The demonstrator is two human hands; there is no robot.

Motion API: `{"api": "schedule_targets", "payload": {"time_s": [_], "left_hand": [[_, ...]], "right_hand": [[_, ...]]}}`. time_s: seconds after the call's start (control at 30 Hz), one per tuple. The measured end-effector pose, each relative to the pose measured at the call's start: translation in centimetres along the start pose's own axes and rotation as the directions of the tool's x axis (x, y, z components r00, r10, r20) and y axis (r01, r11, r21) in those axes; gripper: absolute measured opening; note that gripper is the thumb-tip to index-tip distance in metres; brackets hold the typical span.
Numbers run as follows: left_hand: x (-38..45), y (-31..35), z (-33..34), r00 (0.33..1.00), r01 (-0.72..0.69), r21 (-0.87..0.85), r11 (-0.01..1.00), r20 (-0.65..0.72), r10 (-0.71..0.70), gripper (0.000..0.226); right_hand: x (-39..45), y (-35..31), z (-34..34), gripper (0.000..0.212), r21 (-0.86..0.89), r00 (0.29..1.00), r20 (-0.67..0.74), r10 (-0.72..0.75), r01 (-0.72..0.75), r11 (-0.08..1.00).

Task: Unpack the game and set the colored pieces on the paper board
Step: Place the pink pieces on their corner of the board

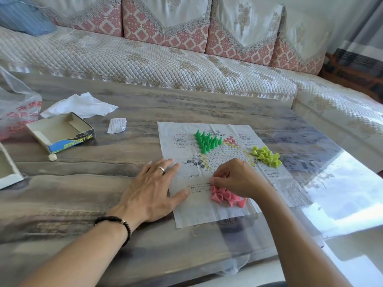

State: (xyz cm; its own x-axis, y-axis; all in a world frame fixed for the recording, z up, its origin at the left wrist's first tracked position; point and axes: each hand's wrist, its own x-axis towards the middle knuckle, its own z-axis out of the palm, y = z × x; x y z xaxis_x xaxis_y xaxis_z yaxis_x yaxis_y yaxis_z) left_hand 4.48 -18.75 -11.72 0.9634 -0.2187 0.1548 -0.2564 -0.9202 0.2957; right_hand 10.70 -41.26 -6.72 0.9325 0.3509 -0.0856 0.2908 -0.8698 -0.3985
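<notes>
A quilted pale sofa (145, 59) with pink patterned back cushions fills the top of the frame, and below it a grey, wood-grained table (83, 204) takes up most of the rest. On the table, right of centre, lies the paper board (207, 212), a creased sheet printed with a honeycomb star and blocks of small text. At the far left edge sits a translucent plastic bag (14, 108) with red lettering, and just right of it a crumpled white tissue (83, 104). In front of the tissue the open game box (62, 133) lies with its blue and yellow side facing the camera. A small folded slip of paper (117, 125) rests between the box and the board. The left hand (153, 189), wearing a ring and a dark bead bracelet at the wrist, lies flat with fingers spread on the board's left edge, gripping nothing. The right hand (236, 177) is curled over the lower middle of the board, its fingertips pinching at the top of the heap of pink pieces (226, 196) lying tumbled there. The green pieces (207, 140) stand upright in a tight cluster at the board's upper part, and the yellow-green pieces (266, 156) lie in a loose pile at its right edge. A small white cap (52, 157) sits on the table just below the box.
</notes>
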Motion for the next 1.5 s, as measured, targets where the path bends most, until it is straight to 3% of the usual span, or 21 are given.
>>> {"api": "schedule_targets", "payload": {"time_s": [0.1,0.3,0.5,0.9,1.27,1.5], "left_hand": [[0.1,-0.1,0.0,1.0,-0.006,0.008,1.0,-0.007,0.006,0.092],[0.0,-0.1,0.0,1.0,-0.001,0.013,1.0,-0.004,0.001,0.093],[0.0,0.0,-0.1,1.0,-0.005,0.015,1.0,-0.02,0.005,0.093],[0.0,-0.2,0.0,1.0,-0.012,0.022,1.0,-0.015,0.013,0.093],[-0.1,-0.2,-0.1,1.0,-0.013,0.02,1.0,-0.021,0.014,0.092],[0.0,-0.2,0.0,1.0,-0.003,0.005,1.0,0.003,0.003,0.095]], "right_hand": [[0.2,-0.2,-0.1,0.014,-0.018,1.0,0.008,-0.014,0.014,1.0],[0.6,0.5,-1.4,0.011,0.173,0.979,-0.201,0.024,0.011,0.985],[1.2,1.3,-0.8,0.007,0.001,0.985,-0.166,0.056,-0.057,0.998],[1.6,0.1,0.0,0.011,0.003,0.998,-0.064,-0.004,0.005,1.0],[1.8,0.1,0.3,0.014,-0.019,0.997,-0.074,-0.026,0.025,1.0],[0.5,1.2,-1.3,0.013,0.037,0.983,-0.181,-0.002,0.009,0.999]]}}
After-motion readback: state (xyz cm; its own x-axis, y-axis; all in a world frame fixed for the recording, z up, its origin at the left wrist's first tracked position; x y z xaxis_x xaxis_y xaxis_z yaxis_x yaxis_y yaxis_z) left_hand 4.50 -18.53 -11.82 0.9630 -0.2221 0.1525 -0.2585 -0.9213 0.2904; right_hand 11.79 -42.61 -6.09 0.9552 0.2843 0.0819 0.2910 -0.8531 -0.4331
